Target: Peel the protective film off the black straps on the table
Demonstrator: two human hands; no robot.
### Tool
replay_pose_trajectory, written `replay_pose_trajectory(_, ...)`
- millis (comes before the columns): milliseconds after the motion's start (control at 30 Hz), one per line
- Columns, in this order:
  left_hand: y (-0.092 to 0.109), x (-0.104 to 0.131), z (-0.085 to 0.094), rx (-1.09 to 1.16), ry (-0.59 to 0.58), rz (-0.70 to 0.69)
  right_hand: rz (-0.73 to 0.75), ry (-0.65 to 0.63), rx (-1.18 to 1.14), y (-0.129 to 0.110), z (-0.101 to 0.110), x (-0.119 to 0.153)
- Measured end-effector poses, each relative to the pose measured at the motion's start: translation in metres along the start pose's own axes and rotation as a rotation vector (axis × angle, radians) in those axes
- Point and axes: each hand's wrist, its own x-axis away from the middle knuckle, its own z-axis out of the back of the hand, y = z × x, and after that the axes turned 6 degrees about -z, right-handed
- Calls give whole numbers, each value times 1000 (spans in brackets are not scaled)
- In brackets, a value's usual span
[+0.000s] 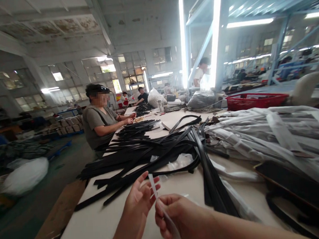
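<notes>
A narrow translucent white strip (152, 184) runs upward from my right hand (173, 215), whose thumb and fingers are pinched around it. The strip's lower part hangs below that hand, over the pale tabletop (88, 230). My left hand (139, 199) is beside it on the left, palm up, fingers apart, with the strip passing in front of its fingertips. Just beyond both hands lie many long black straps (150, 149) in a loose pile. Crumpled clear plastic (181, 161) rests among them.
White-wrapped straps (242, 135) heap up at the right, with a red basket (256, 100) behind. A dark strap bundle (298, 190) is at the lower right. A person in a grey shirt (101, 125) works at the table's left side. Grey plastic bag (204, 100) stands farther back.
</notes>
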Motion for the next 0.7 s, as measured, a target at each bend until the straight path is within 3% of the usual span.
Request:
replay_pose_trajectory(100,3,2,0,46,-56,58,-75,-53,11,2,2,-1)
replay_pose_trajectory(200,6,4,-1,56,-7,9,-69,-19,149,2,0,-1)
replay_pose_trajectory(267,9,2,0,42,46,-40,80,123,421,-5,4,-1)
replay_pose_trajectory(367,19,-6,13,-57,172,-152,513,508,1116,-27,25,-1)
replay_pose_trajectory(433,31,-13,31,-181,279,-247,624,635,1503,-41,44,-2)
replay_pose_trajectory(533,49,-19,66,-648,380,-323,437,746,1800,-49,68,-5)
replay_pose_trajectory(633,58,-21,96,-1163,303,-200,316,763,1920,-47,73,-7)
replay_pose_trajectory(700,56,-21,106,-1277,239,-94,318,796,1961,-46,69,-7)
